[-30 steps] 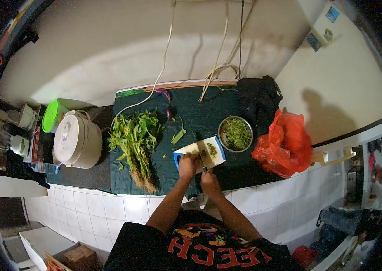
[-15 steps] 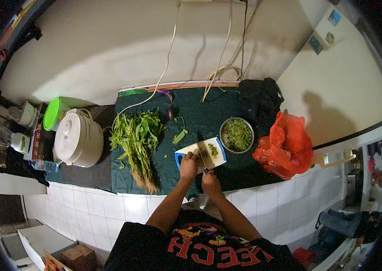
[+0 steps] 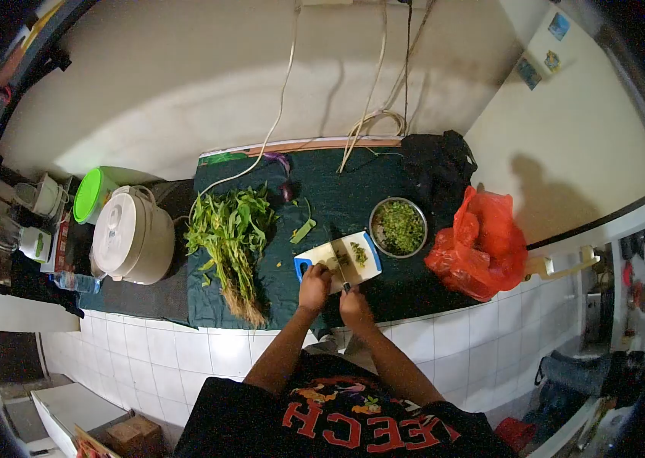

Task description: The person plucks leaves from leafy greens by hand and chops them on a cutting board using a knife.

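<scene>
The knife (image 3: 341, 265) is clamped in the right hand (image 3: 354, 306) over the board (image 3: 373, 265), at whose two o'clock chopped greens (image 3: 358, 253) are seen. What is grasped by the left hand (image 3: 314, 286) cannot be told.

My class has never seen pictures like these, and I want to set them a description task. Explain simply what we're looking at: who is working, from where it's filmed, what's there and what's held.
There is no machine, only a person using a bare left hand and right hand. Every picture comes from one camera on the person's head, looking forward and down, so their shirt fills the bottom.

On a dark green cloth lie leafy stalks, a board with chopped bits, a bowl of chopped greens and a red bag.

The right hand's grip is around a knife. The left hand is at the board; what it holds is too small to tell.
</scene>
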A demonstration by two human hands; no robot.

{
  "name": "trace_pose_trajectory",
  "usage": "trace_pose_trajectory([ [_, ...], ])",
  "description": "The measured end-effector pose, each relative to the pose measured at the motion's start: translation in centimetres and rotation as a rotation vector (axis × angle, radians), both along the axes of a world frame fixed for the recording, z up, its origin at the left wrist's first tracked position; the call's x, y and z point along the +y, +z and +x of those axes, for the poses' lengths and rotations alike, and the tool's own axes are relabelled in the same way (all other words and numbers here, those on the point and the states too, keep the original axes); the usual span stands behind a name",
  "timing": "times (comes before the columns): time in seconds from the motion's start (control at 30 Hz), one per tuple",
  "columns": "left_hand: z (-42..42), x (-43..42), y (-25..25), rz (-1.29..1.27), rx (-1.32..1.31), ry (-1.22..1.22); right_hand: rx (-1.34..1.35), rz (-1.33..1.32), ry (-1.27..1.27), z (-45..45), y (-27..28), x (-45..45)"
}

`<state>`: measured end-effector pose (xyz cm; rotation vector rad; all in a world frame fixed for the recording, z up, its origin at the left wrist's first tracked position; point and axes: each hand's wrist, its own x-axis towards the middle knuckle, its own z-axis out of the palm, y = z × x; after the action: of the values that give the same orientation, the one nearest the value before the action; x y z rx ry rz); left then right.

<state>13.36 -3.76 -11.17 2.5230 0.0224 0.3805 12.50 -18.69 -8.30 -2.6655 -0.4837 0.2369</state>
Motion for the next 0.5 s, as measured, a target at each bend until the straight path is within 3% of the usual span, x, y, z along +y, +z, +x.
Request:
trace_pose_trajectory([
  [0.03,0.0,0.1,0.0,0.001,0.002,0.002,0.002,0.001,0.002,0.5,-0.1,0.3],
  [0.1,0.3,0.1,0.1,-0.075,0.002,0.047,0.277,0.137,-0.121,2.6,0.3,1.1],
  [0.33,0.9,0.3,-0.8,-0.149,0.062,0.156,0.26,0.093,-0.09,3.0,1.0,1.2],
  [0.4,1.1,0.9,-1.0,-0.355,0.099,0.177,0.234,0.128,-0.085,0.8,0.7,0.4],
  [0.47,1.1,1.5,-2.5,-0.322,0.127,0.158,0.111,0.175,-0.057,-0.4,-1.2,-0.2],
  [0.5,1.3,1.6,-2.1,-0.287,0.153,0.132,0.182,0.162,-0.088,-0.1,-0.9,0.0],
])
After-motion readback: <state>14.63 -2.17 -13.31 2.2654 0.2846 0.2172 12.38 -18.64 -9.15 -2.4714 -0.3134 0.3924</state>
